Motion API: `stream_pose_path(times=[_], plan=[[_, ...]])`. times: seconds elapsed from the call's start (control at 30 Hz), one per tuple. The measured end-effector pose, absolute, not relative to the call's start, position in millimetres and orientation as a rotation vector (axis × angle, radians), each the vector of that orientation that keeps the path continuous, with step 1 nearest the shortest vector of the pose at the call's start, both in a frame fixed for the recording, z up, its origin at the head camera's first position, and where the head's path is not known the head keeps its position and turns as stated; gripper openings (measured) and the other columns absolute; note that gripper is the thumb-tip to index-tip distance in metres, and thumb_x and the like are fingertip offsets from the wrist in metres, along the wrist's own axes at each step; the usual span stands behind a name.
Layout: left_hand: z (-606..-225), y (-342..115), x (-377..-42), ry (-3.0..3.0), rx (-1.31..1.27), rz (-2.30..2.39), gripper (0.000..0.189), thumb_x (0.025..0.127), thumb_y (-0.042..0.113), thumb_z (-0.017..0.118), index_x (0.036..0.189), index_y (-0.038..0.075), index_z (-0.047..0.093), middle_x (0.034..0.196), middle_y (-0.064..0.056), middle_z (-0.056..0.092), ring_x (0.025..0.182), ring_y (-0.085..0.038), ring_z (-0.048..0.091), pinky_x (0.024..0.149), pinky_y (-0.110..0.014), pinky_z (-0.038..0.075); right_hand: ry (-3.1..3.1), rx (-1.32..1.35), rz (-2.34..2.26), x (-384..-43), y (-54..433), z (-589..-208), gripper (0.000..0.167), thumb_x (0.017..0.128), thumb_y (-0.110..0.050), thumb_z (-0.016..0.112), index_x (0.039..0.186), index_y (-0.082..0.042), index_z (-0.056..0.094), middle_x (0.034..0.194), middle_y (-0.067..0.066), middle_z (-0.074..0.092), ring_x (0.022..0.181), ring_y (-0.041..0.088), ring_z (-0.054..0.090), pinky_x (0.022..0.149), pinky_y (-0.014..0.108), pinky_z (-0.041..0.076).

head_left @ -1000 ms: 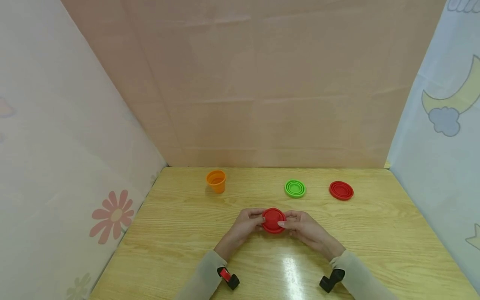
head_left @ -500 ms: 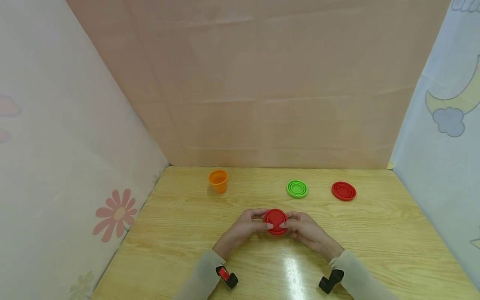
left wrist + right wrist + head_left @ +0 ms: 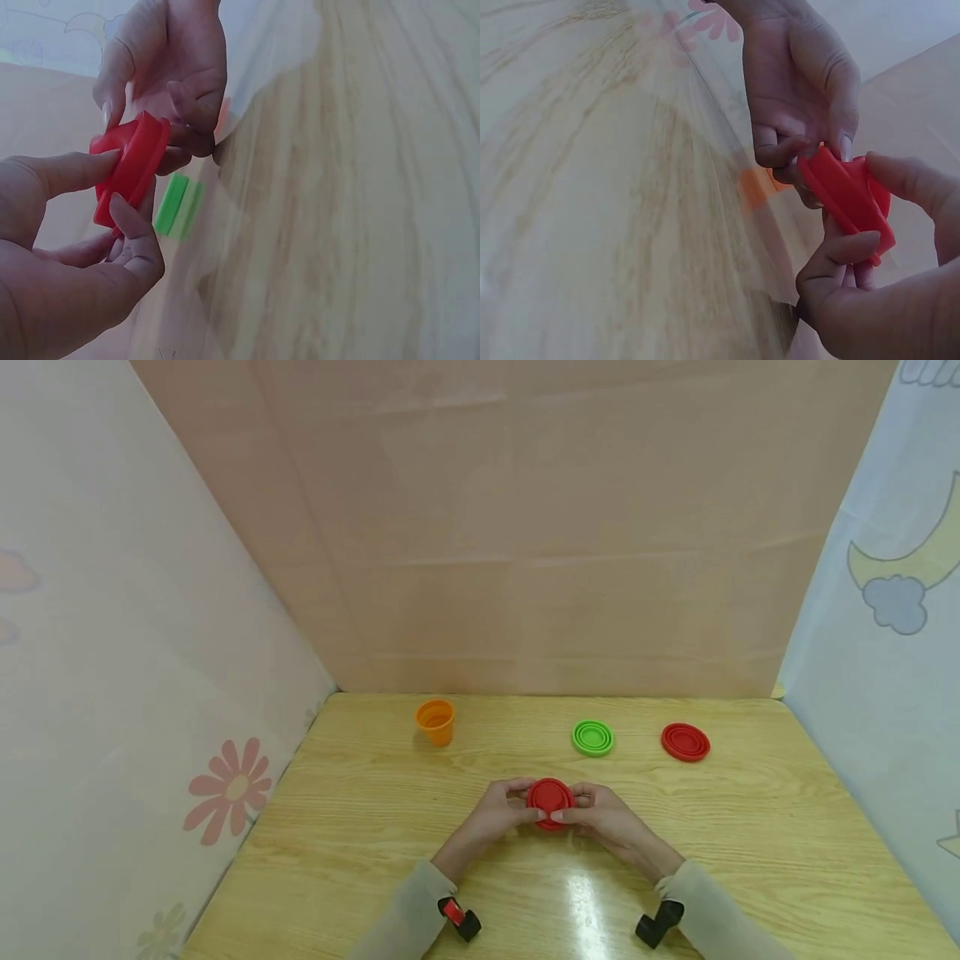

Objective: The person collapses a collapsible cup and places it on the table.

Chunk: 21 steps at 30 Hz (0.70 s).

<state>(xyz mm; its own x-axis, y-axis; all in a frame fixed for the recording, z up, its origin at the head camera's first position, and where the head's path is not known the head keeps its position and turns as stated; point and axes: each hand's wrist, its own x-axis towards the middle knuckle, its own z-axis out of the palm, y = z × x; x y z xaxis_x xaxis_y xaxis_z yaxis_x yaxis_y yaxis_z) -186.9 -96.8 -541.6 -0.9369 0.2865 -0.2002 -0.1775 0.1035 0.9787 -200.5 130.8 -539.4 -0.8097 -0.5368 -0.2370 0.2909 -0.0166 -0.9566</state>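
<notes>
Both hands hold a red collapsible cup (image 3: 550, 794), mostly folded flat, over the middle of the table. My left hand (image 3: 492, 812) pinches its left side, and my right hand (image 3: 611, 818) pinches its right side. The two thumbs lie close together on the near part of its round face, with fingers behind the rim. Seen from the side in the left wrist view, the red cup (image 3: 133, 171) has a thick rim and a raised middle on the thumbs' side. The right wrist view shows the red cup (image 3: 847, 196) tilted between both hands.
Farther back on the table (image 3: 337, 827) stand an orange cup (image 3: 435, 722), unfolded, at left, a flattened green collapsible cup (image 3: 592, 738) and a second red collapsible cup (image 3: 686, 742), also flattened, at right. Patterned panels border both sides; a tan panel (image 3: 510, 527) closes the back.
The left thumb has moved from the cup's left edge onto its near face, and the right thumb has shifted to lie beside it. The middle of the face looks more raised.
</notes>
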Motion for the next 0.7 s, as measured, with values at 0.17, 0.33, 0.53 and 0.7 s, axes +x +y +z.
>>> stream_pose_path(times=[0.17,0.33,0.53,0.7], plan=[[-538.3,-93.7,-185.3,2.065,0.095,1.897,0.043,0.090,0.002,0.079,0.133,0.007,0.070,0.118,-0.007,0.072,0.101,-0.015,0.073,0.087,-0.024,0.062,1.743,-0.198,-1.886,-201.3,126.8,-539.6,0.051,0.092,-0.007,0.076,0.132,0.012,0.052,0.109,0.002,0.074,0.099,0.012,0.072,0.086,0.023,0.061],[-536.3,-92.2,-184.3,2.058,0.083,1.911,0.045,0.090,0.002,0.080,0.133,0.007,0.070,0.121,-0.006,0.073,0.101,-0.014,0.072,0.086,-0.024,0.063,1.768,-0.160,-1.910,-201.7,123.2,-538.2,0.056,0.090,-0.005,0.075,0.136,0.016,0.048,0.106,0.004,0.075,0.096,0.011,0.073,0.083,0.023,0.061],[-537.3,-91.2,-183.6,1.992,0.091,1.980,0.047,0.088,0.000,0.081,0.134,0.006,0.070,0.122,-0.008,0.074,0.103,-0.015,0.074,0.087,-0.025,0.063,1.819,-0.083,-1.929,-199.9,118.4,-536.2,0.053,0.089,0.001,0.069,0.135,0.016,0.045,0.107,0.008,0.071,0.093,0.011,0.070,0.080,0.022,0.061],[-539.3,-93.5,-186.4,1.944,0.084,2.009,0.042,0.091,0.008,0.081,0.132,0.007,0.072,0.120,-0.007,0.075,0.101,-0.015,0.074,0.085,-0.023,0.063,1.764,-0.120,-1.928,-200.7,124.7,-536.5,0.046,0.093,0.001,0.068,0.132,0.012,0.046,0.110,0.006,0.069,0.097,0.011,0.069,0.083,0.023,0.061]])
